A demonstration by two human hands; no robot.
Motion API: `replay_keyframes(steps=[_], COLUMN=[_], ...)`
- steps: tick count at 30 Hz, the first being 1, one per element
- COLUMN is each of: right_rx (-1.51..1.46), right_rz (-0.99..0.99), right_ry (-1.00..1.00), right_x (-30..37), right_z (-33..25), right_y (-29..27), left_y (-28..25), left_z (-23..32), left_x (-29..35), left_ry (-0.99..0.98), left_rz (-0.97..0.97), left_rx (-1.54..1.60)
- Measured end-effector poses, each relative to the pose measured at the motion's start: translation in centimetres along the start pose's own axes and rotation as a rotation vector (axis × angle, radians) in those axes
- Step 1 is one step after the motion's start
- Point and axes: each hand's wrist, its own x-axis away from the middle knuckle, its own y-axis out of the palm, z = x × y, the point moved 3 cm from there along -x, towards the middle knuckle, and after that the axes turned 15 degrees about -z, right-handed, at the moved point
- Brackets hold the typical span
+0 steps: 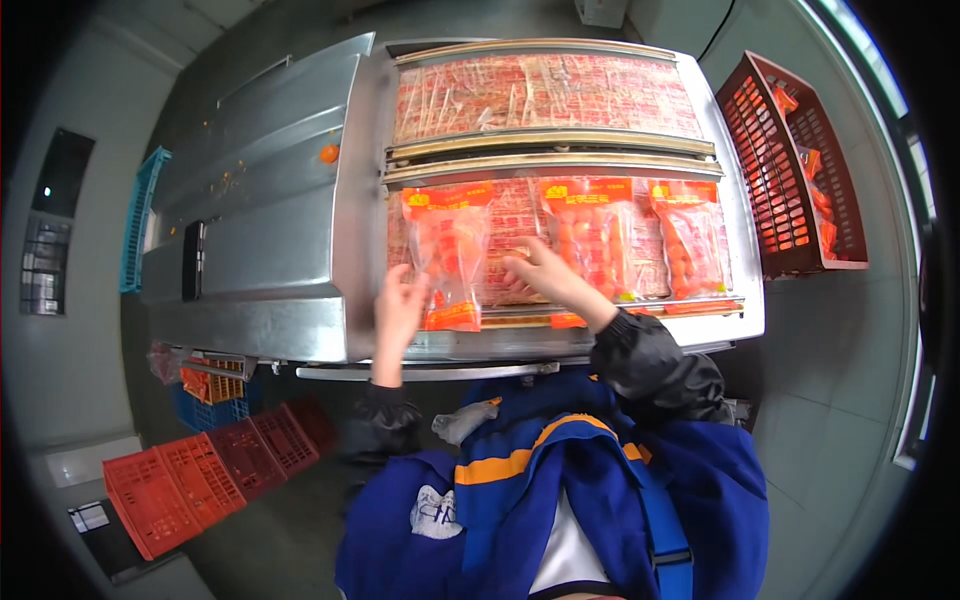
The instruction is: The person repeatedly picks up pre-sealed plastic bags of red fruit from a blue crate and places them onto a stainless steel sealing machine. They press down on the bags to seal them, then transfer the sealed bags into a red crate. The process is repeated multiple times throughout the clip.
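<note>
Three clear plastic bags with red printed ends, filled with orange-red rounded pieces, lie side by side in the near bay of a metal machine: a left bag (pixel 450 245), a middle bag (pixel 600 245) and a right bag (pixel 692 245). My left hand (pixel 400 305) is beside the left bag's lower left edge, fingers apart; whether the fingertips touch the plastic I cannot tell. Between the left and middle bags, my right hand (pixel 545 275) hovers with its fingers spread and holds nothing. Its wrist and dark sleeve cover part of the middle bag's lower end.
The far bay (pixel 550 95) has a red-and-white, plastic-covered bed between metal bars. A metal cover (pixel 270 200) at left bears a small orange ball (pixel 329 153). A dark red crate (pixel 795 170) with orange-red packs stands right; red crates (pixel 200 480) stand lower left.
</note>
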Motion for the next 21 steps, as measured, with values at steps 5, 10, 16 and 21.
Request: replay_keyframes(steps=[5,10,16,21], right_rx=[0.103,0.878,1.182,1.338], right_rz=[0.153,0.375,0.523,0.452], right_ry=[-0.086,-0.176,-0.392,-0.344], right_x=[-4.7,-1.0,-3.7,-9.8], right_z=[0.0,-2.2,-7.1,-4.3], right_y=[3.6,1.5,2.9,3.3], left_y=[2.5,1.3,1.2,1.2], left_z=[0.7,0.6,0.5,0.3], left_x=[-0.2,-0.1,0.0,1.0], left_ry=[0.16,0.225,0.212,0.34], left_rz=[-0.018,0.014,-0.115,-0.097], left_rx=[0.022,-0.152,-0.232,-0.27])
